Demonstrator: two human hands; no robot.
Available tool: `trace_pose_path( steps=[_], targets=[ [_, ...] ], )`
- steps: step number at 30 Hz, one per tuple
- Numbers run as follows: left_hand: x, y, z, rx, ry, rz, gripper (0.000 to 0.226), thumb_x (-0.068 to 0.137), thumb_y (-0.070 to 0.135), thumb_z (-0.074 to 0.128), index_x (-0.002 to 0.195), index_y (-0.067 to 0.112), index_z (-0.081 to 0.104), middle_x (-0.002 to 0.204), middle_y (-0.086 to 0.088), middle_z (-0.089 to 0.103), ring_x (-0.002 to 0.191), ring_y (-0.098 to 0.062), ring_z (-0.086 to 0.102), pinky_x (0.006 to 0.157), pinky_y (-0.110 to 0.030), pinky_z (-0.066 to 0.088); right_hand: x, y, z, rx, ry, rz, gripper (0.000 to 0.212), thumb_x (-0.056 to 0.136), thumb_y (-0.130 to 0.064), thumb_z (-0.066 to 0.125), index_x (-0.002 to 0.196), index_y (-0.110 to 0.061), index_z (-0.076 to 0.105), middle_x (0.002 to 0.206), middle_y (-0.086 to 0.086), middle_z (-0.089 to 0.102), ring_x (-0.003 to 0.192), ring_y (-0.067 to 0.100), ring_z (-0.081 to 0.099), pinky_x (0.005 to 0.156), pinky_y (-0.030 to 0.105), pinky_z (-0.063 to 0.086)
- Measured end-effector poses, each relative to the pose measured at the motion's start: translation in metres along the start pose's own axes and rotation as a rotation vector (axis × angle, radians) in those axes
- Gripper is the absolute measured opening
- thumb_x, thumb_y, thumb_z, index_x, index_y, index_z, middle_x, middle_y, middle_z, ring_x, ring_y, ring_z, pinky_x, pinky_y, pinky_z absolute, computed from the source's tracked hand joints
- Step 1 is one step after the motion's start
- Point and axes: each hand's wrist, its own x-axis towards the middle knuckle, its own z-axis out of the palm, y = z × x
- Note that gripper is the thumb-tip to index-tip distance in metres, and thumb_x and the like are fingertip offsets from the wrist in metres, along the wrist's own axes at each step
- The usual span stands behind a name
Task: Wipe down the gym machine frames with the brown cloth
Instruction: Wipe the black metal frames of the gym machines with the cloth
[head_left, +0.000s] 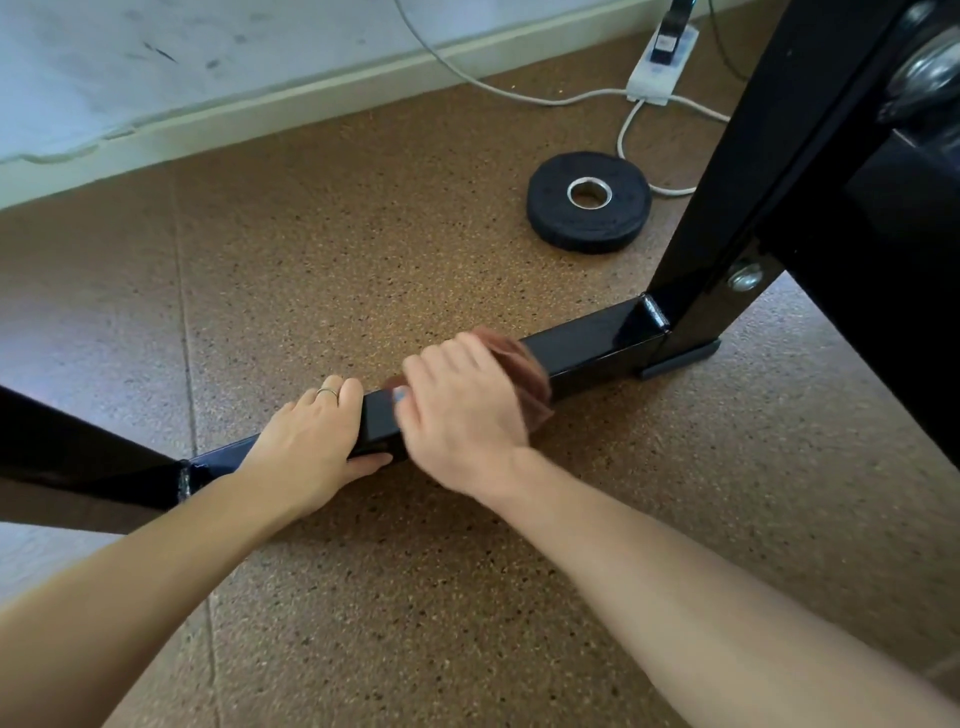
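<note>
hands grip — left (311, 436) frame bar (587, 348), right (462, 410) brown cloth (530, 384) — weight plate (587, 200) beyond.

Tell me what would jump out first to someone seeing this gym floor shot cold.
Two bare arms reach in from the bottom: the right hand holds a brown cloth on the low black frame bar at centre, blurred, while the left hand grips the same bar just left of it. Beyond, a black weight plate lies flat on the speckled brown floor, with a white power strip near the wall.
</note>
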Motion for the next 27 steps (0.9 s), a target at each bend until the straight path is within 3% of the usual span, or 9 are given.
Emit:
trace_pose_path(
  steps=[2, 5, 7, 10, 14, 17, 21, 27],
  targets=[
    [0.0, -0.001, 0.0, -0.013, -0.011, 0.015, 0.059, 0.078, 0.053, 0.076, 0.106, 0.012, 0.044, 0.106, -0.009, 0.054, 0.1, -0.034, 0.062, 0.08, -0.044, 0.051, 0.008, -0.004, 0.001, 0.014, -0.098, -0.118, 0.047, 0.096, -0.05, 0.041, 0.117, -0.013, 0.061, 0.115, 0.007, 0.064, 0.109, 0.028, 0.055, 0.111, 0.043, 0.033],
    [-0.001, 0.0, -0.002, -0.012, -0.016, -0.006, 0.059, 0.08, 0.056, 0.074, 0.106, 0.014, 0.042, 0.107, -0.007, 0.053, 0.101, -0.031, 0.061, 0.081, -0.043, 0.05, 0.017, 0.026, -0.013, -0.113, -0.323, -0.314, 0.085, 0.078, -0.063, 0.06, 0.145, -0.014, 0.041, 0.135, 0.005, 0.054, 0.124, 0.026, 0.05, 0.112, 0.043, 0.034],
    [0.0, 0.002, -0.004, -0.01, -0.026, -0.014, 0.057, 0.082, 0.059, 0.07, 0.107, 0.016, 0.041, 0.108, -0.005, 0.053, 0.101, -0.028, 0.06, 0.082, -0.04, 0.05, 0.022, 0.039, -0.017, -0.215, -0.376, -0.335, 0.095, 0.076, -0.05, 0.076, 0.152, -0.018, 0.031, 0.142, 0.005, 0.048, 0.129, 0.026, 0.047, 0.112, 0.042, 0.036],
    [0.0, 0.004, -0.006, -0.005, -0.051, -0.02, 0.057, 0.084, 0.06, 0.067, 0.11, 0.017, 0.041, 0.111, -0.004, 0.052, 0.103, -0.027, 0.059, 0.084, -0.039, 0.051, 0.023, 0.037, -0.013, -0.236, -0.307, -0.301, 0.081, 0.08, -0.03, 0.08, 0.147, -0.021, 0.036, 0.139, 0.004, 0.049, 0.127, 0.026, 0.049, 0.107, 0.04, 0.039],
    [-0.001, 0.005, -0.01, -0.02, -0.086, -0.029, 0.057, 0.085, 0.06, 0.067, 0.111, 0.017, 0.04, 0.114, -0.005, 0.051, 0.107, -0.027, 0.059, 0.086, -0.04, 0.051, 0.018, 0.066, -0.029, -0.113, -0.294, -0.141, 0.07, 0.074, -0.039, 0.084, 0.133, -0.028, 0.048, 0.127, -0.004, 0.056, 0.119, 0.02, 0.053, 0.103, 0.039, 0.043],
    [-0.003, 0.005, -0.012, -0.018, -0.101, -0.036, 0.058, 0.086, 0.061, 0.066, 0.114, 0.017, 0.04, 0.116, -0.004, 0.051, 0.109, -0.026, 0.058, 0.088, -0.04, 0.051, 0.009, 0.124, -0.051, -0.179, -0.316, 0.02, 0.066, 0.071, -0.035, 0.086, 0.127, -0.032, 0.052, 0.119, -0.006, 0.057, 0.115, 0.021, 0.055, 0.1, 0.04, 0.044],
    [-0.004, 0.005, -0.013, -0.002, -0.084, -0.029, 0.059, 0.086, 0.061, 0.065, 0.114, 0.016, 0.041, 0.115, -0.005, 0.051, 0.108, -0.028, 0.058, 0.088, -0.041, 0.051, 0.006, 0.155, -0.057, -0.265, -0.397, 0.136, 0.072, 0.08, -0.019, 0.08, 0.141, -0.025, 0.042, 0.135, 0.004, 0.051, 0.128, 0.03, 0.047, 0.113, 0.045, 0.039],
    [-0.005, 0.004, -0.011, 0.011, -0.08, -0.034, 0.06, 0.086, 0.062, 0.064, 0.118, 0.017, 0.04, 0.12, -0.004, 0.052, 0.111, -0.025, 0.058, 0.091, -0.039, 0.052, 0.009, 0.121, -0.054, -0.354, -0.43, 0.097, 0.078, 0.081, -0.031, 0.083, 0.145, -0.022, 0.039, 0.145, 0.005, 0.048, 0.135, 0.03, 0.045, 0.119, 0.049, 0.031]
  ],
)
